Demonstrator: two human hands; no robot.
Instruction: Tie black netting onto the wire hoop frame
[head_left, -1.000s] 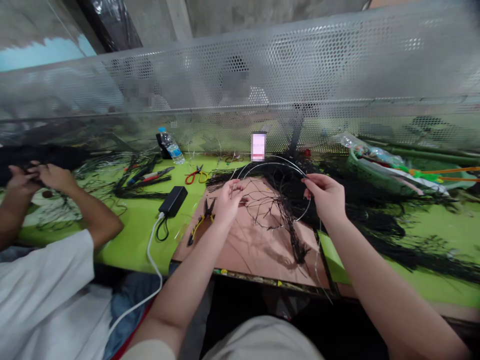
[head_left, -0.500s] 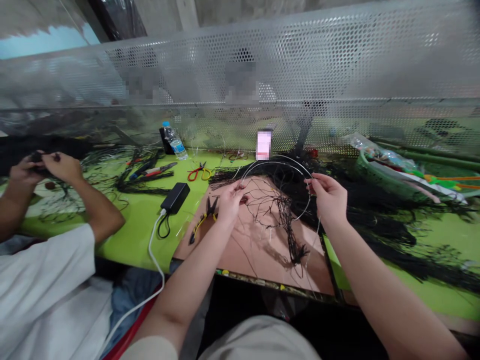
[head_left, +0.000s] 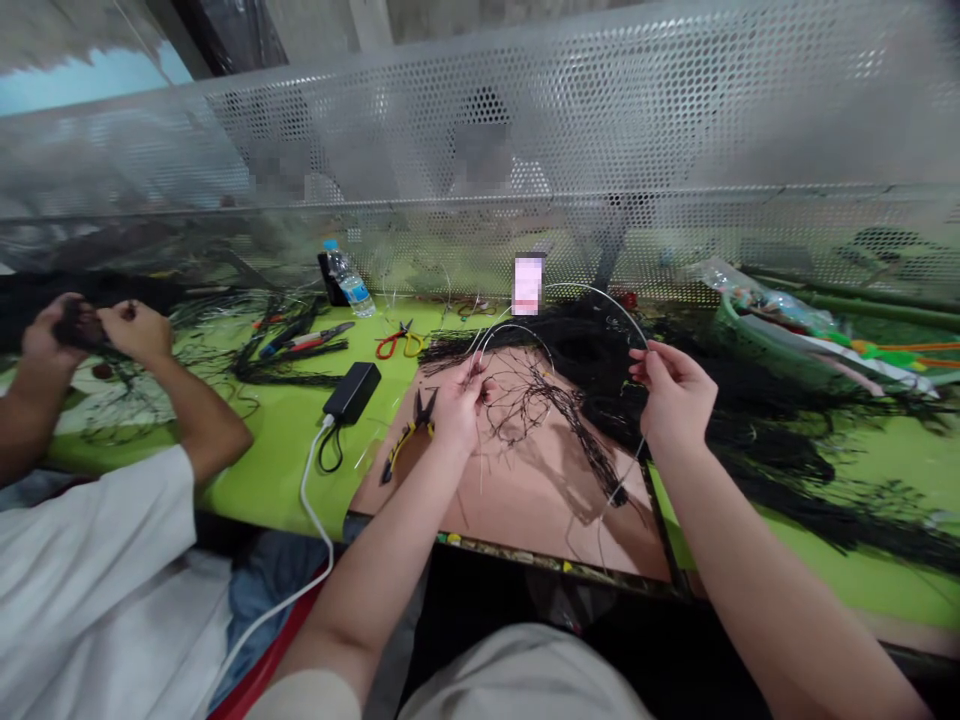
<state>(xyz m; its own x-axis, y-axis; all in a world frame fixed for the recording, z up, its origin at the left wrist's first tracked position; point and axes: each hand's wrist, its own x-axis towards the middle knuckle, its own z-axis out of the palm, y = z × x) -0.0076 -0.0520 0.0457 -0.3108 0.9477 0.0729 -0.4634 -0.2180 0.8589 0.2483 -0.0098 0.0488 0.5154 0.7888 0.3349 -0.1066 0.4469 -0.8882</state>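
Observation:
My left hand (head_left: pixel 455 400) is closed in a pinch on one end of a thin silver wire hoop (head_left: pixel 592 293), where black netting (head_left: pixel 559 415) hangs from it. My right hand (head_left: pixel 675 395) is closed on the other side of the same wire, which arcs up between my hands. The netting trails down over a brown cardboard sheet (head_left: pixel 517 495) lying on the green table (head_left: pixel 270 450). Yellow-handled pliers (head_left: pixel 409 432) lie just left of my left hand.
A co-worker in a white shirt (head_left: pixel 90 560) sits at the left, hands (head_left: pixel 97 328) working a dark bundle. A black charger (head_left: pixel 351 390) with a white cable, red scissors (head_left: pixel 396 343), a water bottle (head_left: pixel 346 282) and a phone (head_left: pixel 528 284) sit near a perforated metal screen (head_left: pixel 600 150). Heaps of black netting (head_left: pixel 757 420) cover the right.
My right hand has drawn the wire outward and upward, so the hoop now opens into a wider, higher arc. The netting has bunched closer to my left hand.

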